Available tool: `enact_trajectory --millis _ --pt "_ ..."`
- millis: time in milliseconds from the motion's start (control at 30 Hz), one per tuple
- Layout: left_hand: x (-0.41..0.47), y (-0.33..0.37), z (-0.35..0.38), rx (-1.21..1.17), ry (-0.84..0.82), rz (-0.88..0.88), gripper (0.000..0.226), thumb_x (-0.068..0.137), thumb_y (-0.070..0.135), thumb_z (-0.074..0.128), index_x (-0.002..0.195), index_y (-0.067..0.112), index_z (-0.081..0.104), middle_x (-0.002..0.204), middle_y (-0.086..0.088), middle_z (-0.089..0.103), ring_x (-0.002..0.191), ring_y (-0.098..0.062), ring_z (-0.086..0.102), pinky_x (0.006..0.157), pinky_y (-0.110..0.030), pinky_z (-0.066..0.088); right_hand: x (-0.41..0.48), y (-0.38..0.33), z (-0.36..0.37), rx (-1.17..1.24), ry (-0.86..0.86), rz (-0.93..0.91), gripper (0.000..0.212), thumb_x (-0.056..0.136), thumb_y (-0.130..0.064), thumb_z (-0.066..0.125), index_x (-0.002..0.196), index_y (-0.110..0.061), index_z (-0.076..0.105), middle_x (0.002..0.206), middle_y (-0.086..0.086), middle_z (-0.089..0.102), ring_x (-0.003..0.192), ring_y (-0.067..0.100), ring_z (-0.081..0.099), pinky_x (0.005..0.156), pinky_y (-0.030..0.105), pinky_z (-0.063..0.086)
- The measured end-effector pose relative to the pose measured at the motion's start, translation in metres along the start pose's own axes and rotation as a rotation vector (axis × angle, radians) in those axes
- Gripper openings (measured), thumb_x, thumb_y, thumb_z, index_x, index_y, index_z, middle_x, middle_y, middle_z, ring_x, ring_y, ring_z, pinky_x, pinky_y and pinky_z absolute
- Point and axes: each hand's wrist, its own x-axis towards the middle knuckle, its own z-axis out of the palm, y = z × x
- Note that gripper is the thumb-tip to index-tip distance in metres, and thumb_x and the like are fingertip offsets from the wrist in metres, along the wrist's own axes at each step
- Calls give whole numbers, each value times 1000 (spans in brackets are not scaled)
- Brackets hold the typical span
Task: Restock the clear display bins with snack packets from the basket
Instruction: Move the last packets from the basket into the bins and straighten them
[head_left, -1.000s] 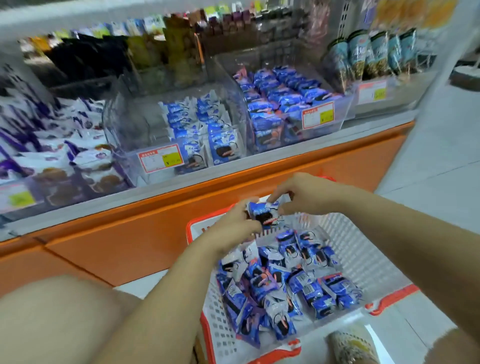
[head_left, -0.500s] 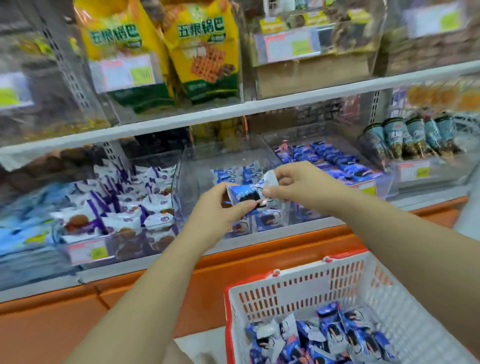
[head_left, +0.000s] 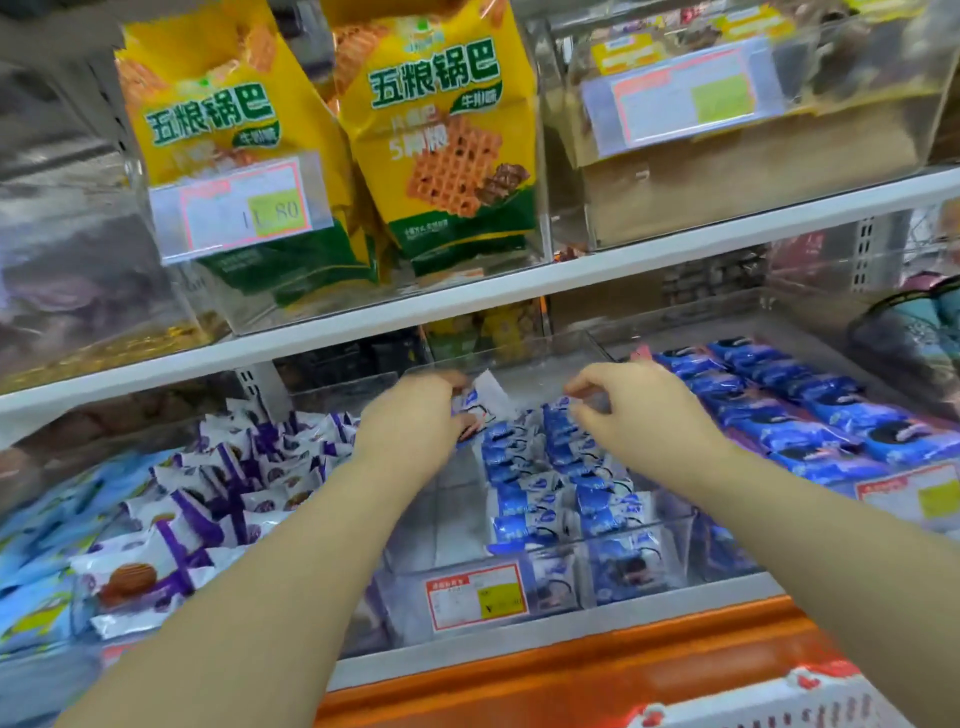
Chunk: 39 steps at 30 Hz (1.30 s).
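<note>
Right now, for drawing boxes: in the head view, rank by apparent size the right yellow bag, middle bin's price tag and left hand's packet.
Right yellow bag
Middle bin's price tag
Packet, partly hidden by the left hand; tag-versus-packet order unsure

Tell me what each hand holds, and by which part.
Left hand grips a blue-and-white plastic snack packet by its left side; right hand seems empty.
</note>
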Motion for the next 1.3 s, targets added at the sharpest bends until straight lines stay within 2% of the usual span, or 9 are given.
enact_trajectory --millis 133,233,300,433,533,633,767,1000,1300 --pt "43 -13 33 245 -181 -173 29 94 16 56 120 24 61 119 -8 65 101 -32 65 72 -35 47 36 17 6 -273 -198 6 36 94 -36 56 129 -32 56 115 2 64 126 23 43 93 38 48" --pt "64 -12 55 388 -158 -146 30 92 3 50 116 16 62 121 -10 63 107 -33 64 72 -37 46 62 20 14 -411 -277 -54 40 92 -29 58 132 -32 53 134 3 53 126 26 43 95 44 49" --pt "75 -9 68 472 -157 -119 30 93 3 50 117 14 63 123 -8 64 109 -31 65 73 -36 48 72 20 20 -483 -339 -65 38 91 -27 59 129 -27 56 132 5 53 119 28 52 93 46 50" --pt "90 -8 87 629 -208 -77 29 94 4 51 116 15 65 122 -4 65 111 -25 63 70 -32 44 74 25 32 -660 -406 -117 33 90 -25 61 122 -18 59 123 9 52 105 30 59 69 34 46" --pt "94 -8 94 588 -233 -90 27 95 6 51 117 13 64 121 -5 65 108 -27 64 60 -31 44 72 25 32 -673 -410 -126 34 89 -28 61 121 -18 58 121 8 53 103 29 59 71 33 47" --pt "99 -14 107 502 -239 -104 29 96 5 50 122 10 61 122 -8 63 112 -27 63 81 -34 53 71 22 30 -664 -421 -123 37 87 -32 62 122 -21 58 122 6 53 104 29 58 81 37 52" --pt "104 -26 129 377 -219 -124 35 98 4 45 130 11 57 131 -11 57 118 -29 60 92 -38 51 70 21 30 -664 -445 -118 36 86 -35 62 119 -22 60 118 4 56 102 27 59 83 40 55" --pt "101 -29 145 126 -183 -202 39 96 -3 39 132 9 37 136 -14 44 117 -33 58 91 -40 50 71 22 30 -646 -472 -106 38 84 -38 60 119 -26 60 117 0 58 100 24 60 82 38 55" --pt "99 -31 148 233 -458 -107 37 99 5 43 135 11 49 142 -11 35 121 -27 51 100 -37 48 71 24 29 -603 -445 -102 37 85 -40 60 119 -26 60 118 0 60 100 24 61 82 37 55"
